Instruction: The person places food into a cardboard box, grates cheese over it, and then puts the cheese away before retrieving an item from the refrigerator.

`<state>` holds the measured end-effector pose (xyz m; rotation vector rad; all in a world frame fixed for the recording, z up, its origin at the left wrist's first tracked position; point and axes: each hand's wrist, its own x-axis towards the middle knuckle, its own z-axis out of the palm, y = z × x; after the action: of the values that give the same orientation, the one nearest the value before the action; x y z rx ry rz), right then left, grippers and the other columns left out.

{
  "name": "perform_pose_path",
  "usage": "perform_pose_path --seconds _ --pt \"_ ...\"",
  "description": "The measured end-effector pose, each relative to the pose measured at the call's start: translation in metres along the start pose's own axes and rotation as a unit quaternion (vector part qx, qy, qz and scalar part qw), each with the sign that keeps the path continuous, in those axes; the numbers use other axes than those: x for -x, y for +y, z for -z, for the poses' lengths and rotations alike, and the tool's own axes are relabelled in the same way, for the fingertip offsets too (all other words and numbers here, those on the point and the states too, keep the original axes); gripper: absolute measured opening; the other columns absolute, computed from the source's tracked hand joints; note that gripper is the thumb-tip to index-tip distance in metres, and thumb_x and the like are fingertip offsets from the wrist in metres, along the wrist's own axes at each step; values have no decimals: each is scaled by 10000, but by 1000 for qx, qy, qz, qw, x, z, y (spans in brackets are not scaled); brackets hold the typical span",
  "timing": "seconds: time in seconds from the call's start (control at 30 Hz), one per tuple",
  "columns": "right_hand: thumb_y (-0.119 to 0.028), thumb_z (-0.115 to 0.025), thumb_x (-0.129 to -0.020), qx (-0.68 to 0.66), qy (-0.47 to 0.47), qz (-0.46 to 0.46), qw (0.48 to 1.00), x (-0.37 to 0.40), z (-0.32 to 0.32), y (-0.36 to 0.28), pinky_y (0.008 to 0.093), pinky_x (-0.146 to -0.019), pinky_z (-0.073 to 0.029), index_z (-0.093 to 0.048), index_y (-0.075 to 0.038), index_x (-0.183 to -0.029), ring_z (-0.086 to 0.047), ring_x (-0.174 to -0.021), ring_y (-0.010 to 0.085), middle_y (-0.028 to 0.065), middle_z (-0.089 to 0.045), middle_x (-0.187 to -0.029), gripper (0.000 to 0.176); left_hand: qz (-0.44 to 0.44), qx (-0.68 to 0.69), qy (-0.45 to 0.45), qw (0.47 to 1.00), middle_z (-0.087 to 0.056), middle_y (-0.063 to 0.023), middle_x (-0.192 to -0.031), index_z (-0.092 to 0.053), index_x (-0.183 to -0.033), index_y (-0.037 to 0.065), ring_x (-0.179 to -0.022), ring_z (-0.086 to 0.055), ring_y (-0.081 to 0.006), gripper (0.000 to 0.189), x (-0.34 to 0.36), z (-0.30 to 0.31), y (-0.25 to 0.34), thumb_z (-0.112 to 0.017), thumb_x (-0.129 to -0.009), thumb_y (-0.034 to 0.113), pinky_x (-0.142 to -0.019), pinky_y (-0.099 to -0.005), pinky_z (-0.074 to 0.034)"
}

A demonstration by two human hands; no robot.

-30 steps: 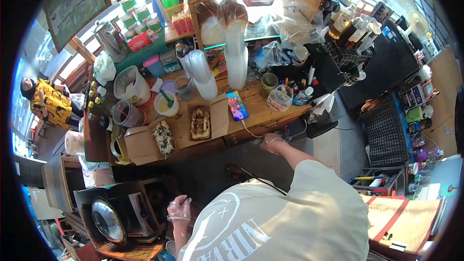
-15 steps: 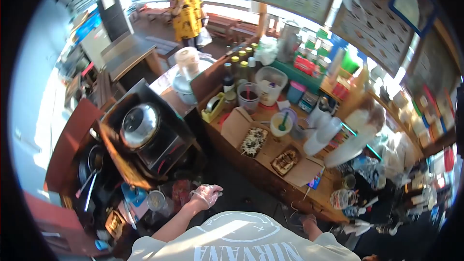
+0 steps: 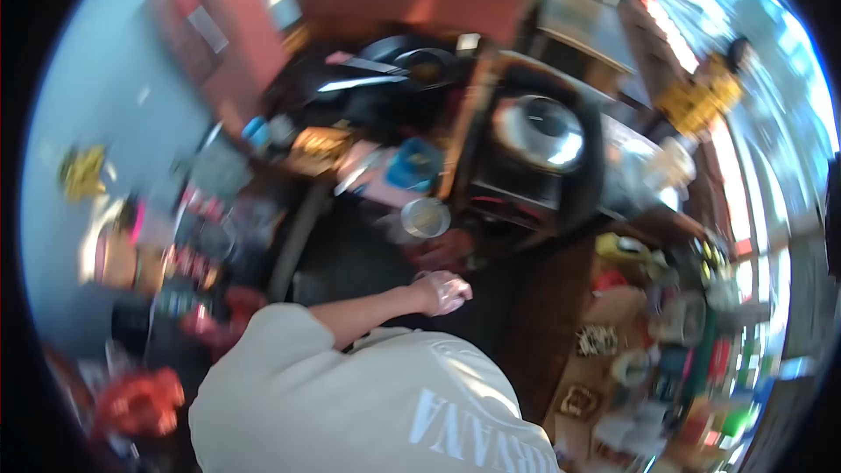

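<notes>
The whole view is blurred by motion. My left hand (image 3: 444, 291), in a clear plastic glove, reaches forward over a dark floor area with nothing in it and its fingers loosely curled. A small round metal tin (image 3: 426, 217) is the nearest thing, just beyond the hand. Past the tin stands a black appliance with a shiny round metal lid (image 3: 539, 131). My right hand is out of view behind my light T-shirt (image 3: 368, 412).
A blue container (image 3: 413, 164) and dark pans (image 3: 420, 66) lie on low shelves ahead. At the right, a wooden counter carries open cardboard boxes of topped toast (image 3: 597, 340) and tubs. A person in yellow (image 3: 701, 92) stands far right. Cluttered goods fill the left.
My view has swung sharply left, away from the counter toward the low shelves and the appliance. My gloved left hand stays extended in front; my right hand has dropped out of view.
</notes>
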<state>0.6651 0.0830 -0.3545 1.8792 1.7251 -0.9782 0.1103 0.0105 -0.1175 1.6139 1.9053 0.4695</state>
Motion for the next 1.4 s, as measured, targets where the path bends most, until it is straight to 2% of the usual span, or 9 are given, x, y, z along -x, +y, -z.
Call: perform_pose_path --seconds 0.33,0.7,0.83,0.97,1.0,1.03,1.1,1.2,1.4 --pt "-230 -695 -770 66 -74 127 987 -52 14 -34 423 -706 -528 -730 -103 -823 -640 -728 324 168 -670 -766 143 119 58 25 991 -718 -144 -1079 -706 -1110 138 -1008 -670 -364 246 50 -14 -35 -575 -939 258 -907 -468 -524" --pt "-193 -676 -742 173 -6 448 877 -39 -188 79 395 -672 -524 -736 -123 -761 -618 -646 293 145 -650 -704 94 86 110 -58 989 -728 -207 -927 -713 -1125 84 -805 -727 -310 276 9 -34 -23 -547 -905 66 -768 -410 -568" --pt "-181 -707 -637 -259 -42 200 944 -48 -271 114 411 -669 -533 -716 -140 -621 -622 -620 344 137 -647 -648 45 27 83 -96 992 -736 -184 -918 -714 -1128 83 -834 -732 -295 284 -29 -36 5 -552 -899 42 -779 -393 -570" --pt "-145 -709 -684 -109 -20 233 966 -8 -270 105 414 -669 -542 -743 -127 -692 -674 -693 312 138 -705 -750 40 -61 140 -74 985 -743 -174 -972 -713 -1109 44 -885 -732 -281 240 -81 -73 6 -581 -910 69 -813 -375 -569" --pt "-135 -707 -717 -41 20 266 963 6 -259 98 408 -678 -548 -751 -117 -722 -692 -731 297 144 -719 -789 47 -121 221 -50 966 -739 -103 -983 -692 -1149 -6 -828 -684 -158 252 -98 -81 18 -610 -931 92 -748 -308 -552" --pt "-135 -707 -717 -49 23 261 964 7 -264 100 408 -678 -548 -751 -117 -722 -692 -731 297 144 -719 -789 47 -3 206 -88 975 -733 -100 -1026 -688 -1169 11 -868 -678 -161 283 -122 -80 45 -661 -908 115 -784 -296 -549" --pt "-118 -652 -832 -156 -112 126 973 9 -274 108 383 -696 -562 -760 -105 -888 -709 -820 259 109 -741 -911 122 -114 174 -4 978 -715 -130 -1046 -657 -1237 18 -965 -702 -239 463 -175 -92 80 -760 -870 281 -839 -330 -549" --pt "-120 -562 -896 -99 -64 69 991 58 -240 87 381 -738 -555 -735 -108 -997 -699 -897 237 100 -726 -1015 201 14 336 -7 942 -621 -178 -1272 -390 -1488 49 -958 -699 -243 757 -248 -116 150 -781 -864 222 -704 -360 -580" --pt "-122 -383 -1024 49 -10 5 999 129 -188 65 378 -821 -542 -687 -115 -1215 -678 -1051 194 83 -696 -1225 359 -212 167 79 959 -719 -200 -1043 -672 -1206 31 -1000 -692 -348 382 -265 -165 200 -743 -868 196 -853 -398 -544"
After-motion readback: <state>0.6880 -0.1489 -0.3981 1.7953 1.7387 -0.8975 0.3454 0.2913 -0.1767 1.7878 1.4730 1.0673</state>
